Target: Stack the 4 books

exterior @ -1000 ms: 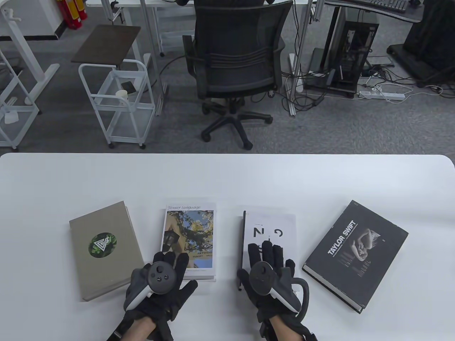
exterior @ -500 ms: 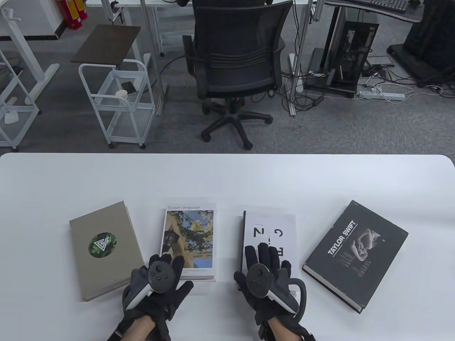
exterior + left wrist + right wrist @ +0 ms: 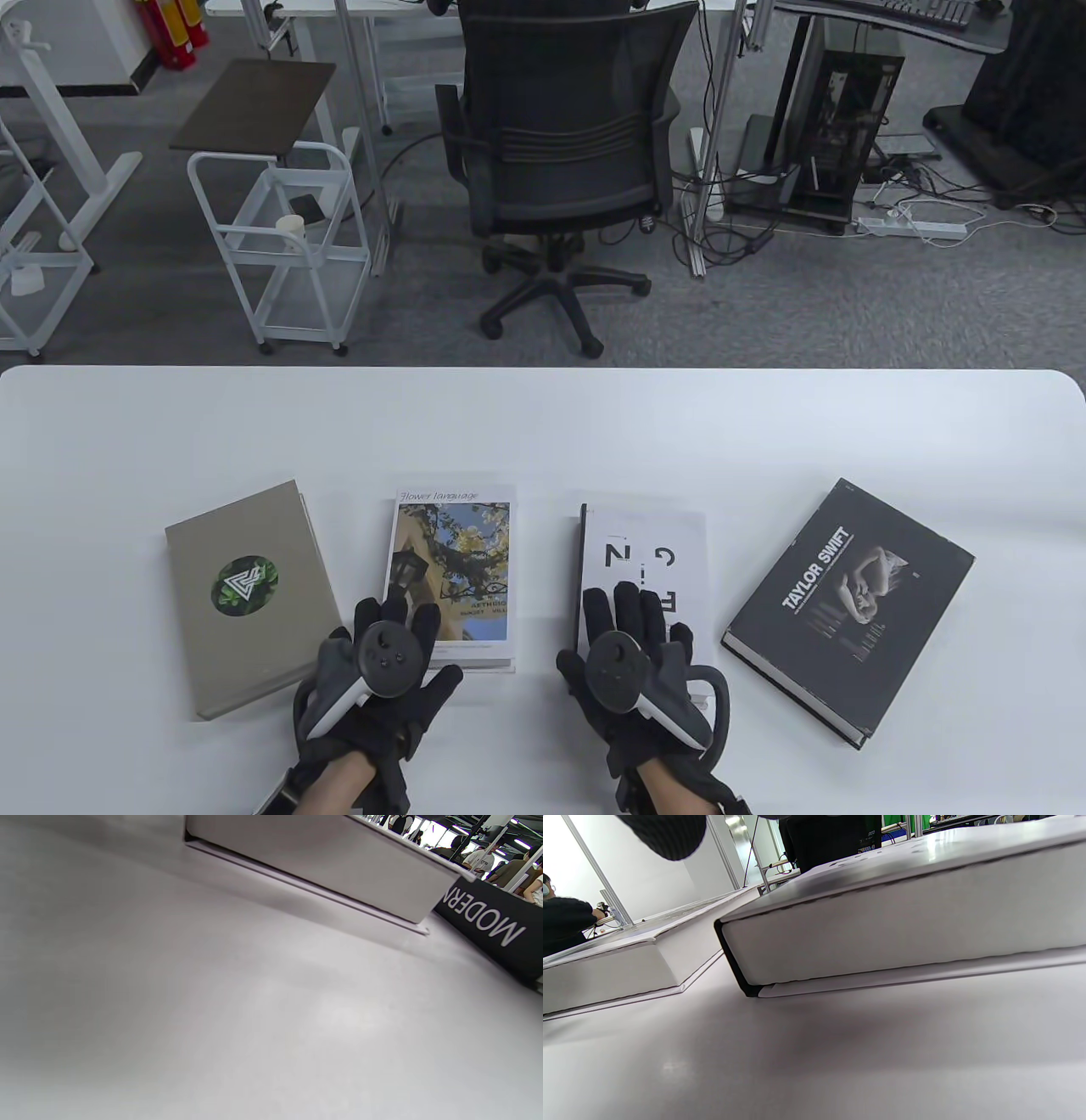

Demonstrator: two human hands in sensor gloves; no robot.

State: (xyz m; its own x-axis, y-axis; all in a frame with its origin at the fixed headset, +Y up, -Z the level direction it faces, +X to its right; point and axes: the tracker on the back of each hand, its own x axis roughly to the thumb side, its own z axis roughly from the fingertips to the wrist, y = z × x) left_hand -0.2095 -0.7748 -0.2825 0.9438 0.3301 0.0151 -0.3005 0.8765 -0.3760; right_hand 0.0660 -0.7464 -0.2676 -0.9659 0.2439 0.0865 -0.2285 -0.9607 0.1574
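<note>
Four books lie apart in a row on the table. Left hand, fingers spread, rests on the Flower language book, the tan book just outside it. Right hand lies flat, ungripping, on the white lettered book; the Taylor Swift book lies outside. Risk: a book sliding instead of lifting, or an uneven stack.

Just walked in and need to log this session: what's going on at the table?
A person in sensor gloves is about to stack four books, all lying flat and separate in a row on the white table. The left hand lies over the near end of the flower book, the right hand over the white lettered book. The tan book and black Taylor Swift book lie untouched. Nothing is lifted yet.
</note>
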